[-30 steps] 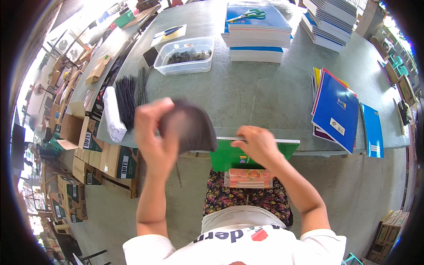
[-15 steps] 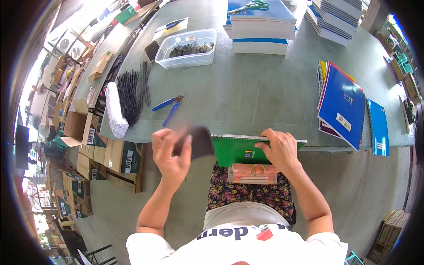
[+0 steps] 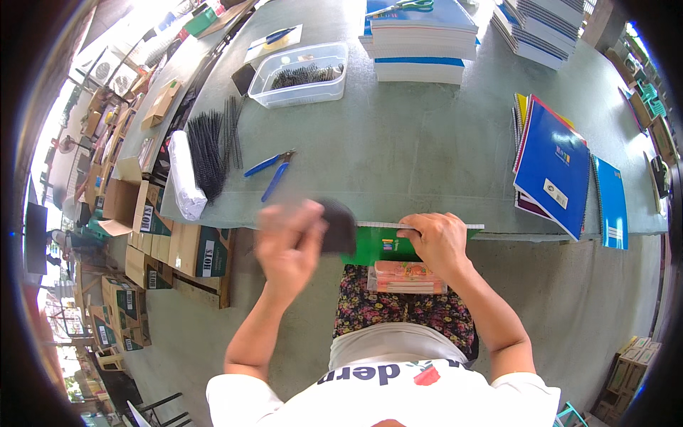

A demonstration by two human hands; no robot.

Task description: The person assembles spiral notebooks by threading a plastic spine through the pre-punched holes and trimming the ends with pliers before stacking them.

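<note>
At the table's near edge, my right hand (image 3: 440,242) grips a green-covered notebook (image 3: 405,248) near its right end, thumb on the cover. The notebook's white page edge faces the table. My left hand (image 3: 288,249), smeared by motion, is closed on a dark, flat, rounded piece (image 3: 337,226) whose kind I cannot make out. This piece covers the notebook's left end. Below the notebook, a clear packet with pink-orange print (image 3: 409,277) lies on my lap. Blue-handled cutting pliers (image 3: 276,171) rest on the table beyond my left hand.
Black binding coils (image 3: 206,153) lie at the left beside a white roll (image 3: 185,178). A clear plastic tub (image 3: 299,96) holds short dark coils. Stacked books (image 3: 423,43) with scissors (image 3: 405,7) stand behind. Spiral notebooks (image 3: 555,164) lie right. Cardboard boxes (image 3: 203,249) sit at the left.
My left hand and the dark piece have moved right, over the notebook's left end. My right hand has shifted slightly left on the notebook.
</note>
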